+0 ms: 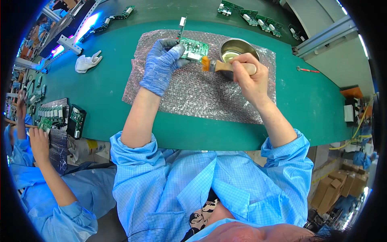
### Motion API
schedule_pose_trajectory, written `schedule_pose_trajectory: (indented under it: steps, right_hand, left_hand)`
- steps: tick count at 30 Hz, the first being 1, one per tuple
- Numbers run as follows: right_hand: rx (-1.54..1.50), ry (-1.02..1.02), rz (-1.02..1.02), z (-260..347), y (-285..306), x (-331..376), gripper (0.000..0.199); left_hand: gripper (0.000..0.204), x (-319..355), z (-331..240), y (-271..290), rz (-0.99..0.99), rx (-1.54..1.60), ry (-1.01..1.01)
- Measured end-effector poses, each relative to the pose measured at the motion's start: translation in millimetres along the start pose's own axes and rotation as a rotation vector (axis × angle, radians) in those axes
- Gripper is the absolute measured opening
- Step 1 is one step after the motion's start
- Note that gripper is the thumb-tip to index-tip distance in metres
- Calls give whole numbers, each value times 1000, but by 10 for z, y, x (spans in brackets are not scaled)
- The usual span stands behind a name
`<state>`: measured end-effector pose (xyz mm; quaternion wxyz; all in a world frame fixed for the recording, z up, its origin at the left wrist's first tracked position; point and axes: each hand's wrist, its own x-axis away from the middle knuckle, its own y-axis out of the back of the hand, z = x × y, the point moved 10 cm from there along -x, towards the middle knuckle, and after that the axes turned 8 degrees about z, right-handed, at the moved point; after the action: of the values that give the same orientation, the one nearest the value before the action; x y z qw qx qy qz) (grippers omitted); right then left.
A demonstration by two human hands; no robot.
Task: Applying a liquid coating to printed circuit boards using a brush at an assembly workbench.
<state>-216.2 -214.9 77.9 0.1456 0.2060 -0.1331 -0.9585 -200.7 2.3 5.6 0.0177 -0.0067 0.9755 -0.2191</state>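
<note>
Left hand: the wearer's left hand (161,64), in a blue-grey knitted glove, grips a green circuit board (194,47) by its left end, thumb on the near side.
Circuit board: held above the far part of the bubble wrap, its component-covered face in view; a narrow upright piece with a white block on top rises at its left end.
Right hand: the bare right hand (250,74) pinches the wooden handle of a flat brush (223,67) between thumb and fingers.
Brush tip: orange-brown bristles point left, at the board's lower right corner; whether they touch it, I cannot tell.
Metal bowl: a round steel bowl (246,45) stands on the wrap behind the brush, partly hidden by the right hand; a pale yellowish sheen shows inside.
Work surface: a sheet of bubble wrap (193,94) lies on a green tabletop (105,88).
Around the table: a crumpled white glove (88,61) at left, a red-handled tool (308,70) at right, more circuit boards (264,24) along the far side.
Neighbour: at left, a co-worker's hand (39,141) touches another green board (45,124).
</note>
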Motion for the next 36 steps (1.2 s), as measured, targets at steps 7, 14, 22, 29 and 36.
schedule_pose_trajectory:
  steps: [7, 14, 22, 29, 36]
  right_hand:
    - [-87, -45, -88, -101, 456, 119, 14]
    - [-237, -89, -522, -672, 1594, 354, 14]
    - [-234, -139, -591, -1088, 1929, 476, 13]
    - [-260, -163, -598, -1133, 1922, 465, 15]
    - [-294, -205, -667, -1180, 1971, 515, 13]
  left_hand:
    - [22, -140, -19, 126, -73, -33, 7]
    - [28, -1106, -191, 922, -284, -335, 54]
    - [24, -1914, -102, 1756, -672, -76, -79]
    - [23, -2739, 215, 754, -304, -316, -30]
    - [46, -3366, 557, -989, 121, -1497, -116]
